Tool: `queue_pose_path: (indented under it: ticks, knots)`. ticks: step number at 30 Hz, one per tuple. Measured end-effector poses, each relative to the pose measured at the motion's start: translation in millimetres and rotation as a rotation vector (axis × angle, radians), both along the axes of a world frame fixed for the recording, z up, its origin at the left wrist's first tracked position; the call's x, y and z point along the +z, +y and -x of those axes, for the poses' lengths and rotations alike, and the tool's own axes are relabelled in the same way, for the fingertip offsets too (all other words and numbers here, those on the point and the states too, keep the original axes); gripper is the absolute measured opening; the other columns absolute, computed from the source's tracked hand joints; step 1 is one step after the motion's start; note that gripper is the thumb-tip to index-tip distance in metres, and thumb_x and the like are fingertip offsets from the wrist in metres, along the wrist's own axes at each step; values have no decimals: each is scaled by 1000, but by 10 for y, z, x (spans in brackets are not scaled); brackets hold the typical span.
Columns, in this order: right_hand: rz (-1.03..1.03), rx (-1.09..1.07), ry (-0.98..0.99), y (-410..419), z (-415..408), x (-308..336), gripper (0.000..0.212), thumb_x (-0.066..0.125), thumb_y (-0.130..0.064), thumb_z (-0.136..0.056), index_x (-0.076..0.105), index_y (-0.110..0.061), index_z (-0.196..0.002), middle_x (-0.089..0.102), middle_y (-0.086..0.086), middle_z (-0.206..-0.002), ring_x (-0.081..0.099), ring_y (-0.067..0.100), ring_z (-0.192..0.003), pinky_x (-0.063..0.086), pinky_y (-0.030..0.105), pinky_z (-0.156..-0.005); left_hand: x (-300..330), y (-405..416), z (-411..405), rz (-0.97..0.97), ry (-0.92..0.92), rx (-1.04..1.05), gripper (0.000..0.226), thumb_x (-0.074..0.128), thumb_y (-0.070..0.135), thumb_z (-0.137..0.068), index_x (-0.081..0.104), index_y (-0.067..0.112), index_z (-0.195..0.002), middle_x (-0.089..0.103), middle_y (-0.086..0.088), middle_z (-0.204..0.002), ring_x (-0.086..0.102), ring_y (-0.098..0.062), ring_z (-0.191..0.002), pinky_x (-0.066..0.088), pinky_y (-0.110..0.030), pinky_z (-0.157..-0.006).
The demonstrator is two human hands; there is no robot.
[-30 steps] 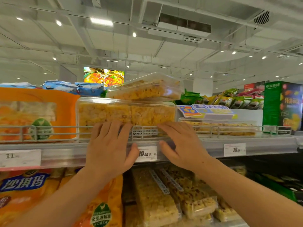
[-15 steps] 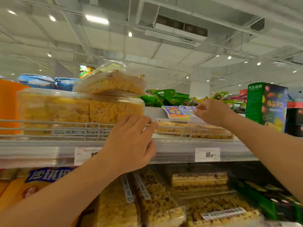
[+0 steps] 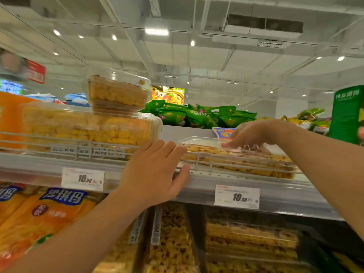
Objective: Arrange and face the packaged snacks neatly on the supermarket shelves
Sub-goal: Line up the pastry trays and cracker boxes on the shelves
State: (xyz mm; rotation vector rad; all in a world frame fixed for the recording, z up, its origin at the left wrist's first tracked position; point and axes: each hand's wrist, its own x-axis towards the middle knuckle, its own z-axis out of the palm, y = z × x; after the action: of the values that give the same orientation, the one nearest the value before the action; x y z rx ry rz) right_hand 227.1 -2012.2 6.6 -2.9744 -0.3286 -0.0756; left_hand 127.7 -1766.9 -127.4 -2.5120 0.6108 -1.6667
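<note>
Head view: the left hand [image 3: 155,172] rests flat, fingers straight, on the upper shelf's wire rail [image 3: 78,143]. The right hand [image 3: 254,134] reaches over a flat clear snack tray [image 3: 236,162] lying behind the rail, fingertips touching its lid; any grasp is unclear. Likely next: squaring this tray to the front.

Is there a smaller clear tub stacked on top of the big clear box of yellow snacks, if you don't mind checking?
Yes, a smaller clear tub of snacks sits on the lid of the big clear box on the upper shelf.
</note>
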Motion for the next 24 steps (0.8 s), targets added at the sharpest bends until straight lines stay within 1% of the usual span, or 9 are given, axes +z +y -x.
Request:
queue_pose_path:
  ticks: [2,3,6,10,12,13,15,17,24]
  knots:
    - [94,30,-87,41,41,52,118,63,-85,-31,59,-15,-126,56,2,-129,55,24,-112,45,41,-98,0,-5,3,1,-16,2,41,42,40,-93,66,10,-109,66,-4,-88,61,-26,-78,48,-40,-70]
    - [132,37,-123,59,67,70,117,64,-84,-35,56,-16,-130,52,-1,-134,51,24,-118,42,42,-102,-3,-5,1,-1,-19,4,41,43,39,-93,66,10,-110,65,-4,-88,61,-26,-77,47,-40,-70]
    - [163,58,-207,141,124,75,117,75,-77,-38,45,-22,-137,47,-1,-139,46,25,-124,39,45,-105,-11,-10,-1,-2,-19,16,42,42,39,-93,65,10,-112,65,-3,-88,59,-26,-78,46,-40,-72]
    - [218,109,-322,230,184,26,124,71,-75,-28,43,-17,-134,56,2,-125,53,23,-106,47,40,-91,-19,-28,6,5,-18,35,42,40,40,-94,66,10,-109,65,-4,-89,59,-25,-79,45,-39,-75]
    - [217,124,-368,239,218,5,130,73,-75,-30,36,-14,-139,59,2,-119,56,23,-100,50,38,-83,-19,-32,6,5,-30,35,42,41,39,-93,66,10,-109,65,-4,-90,59,-26,-80,44,-39,-75]
    - [214,135,-404,237,221,-22,126,78,-73,-35,34,-16,-139,60,1,-118,56,23,-98,51,38,-81,-21,-33,6,5,-35,34,41,41,39,-93,66,9,-108,65,-5,-90,59,-26,-80,44,-39,-75]
    - [194,177,-504,246,206,-102,106,86,-62,-49,34,-22,-132,60,-1,-117,57,22,-94,54,41,-80,-25,-29,7,4,-45,34,41,42,39,-93,65,9,-108,64,-4,-90,58,-26,-80,44,-39,-75]
    - [178,223,-567,262,186,-181,96,86,-54,-57,32,-27,-131,59,-3,-120,58,22,-95,54,42,-79,-29,-23,1,1,-52,32,40,42,39,-93,65,10,-108,64,-3,-91,58,-25,-80,43,-39,-75]
    - [130,259,-572,319,256,-188,95,87,-50,-58,34,-30,-134,52,-2,-134,56,21,-107,51,40,-84,-39,-10,-8,1,-61,17,40,43,40,-93,64,10,-109,65,-3,-92,57,-23,-81,42,-38,-75]
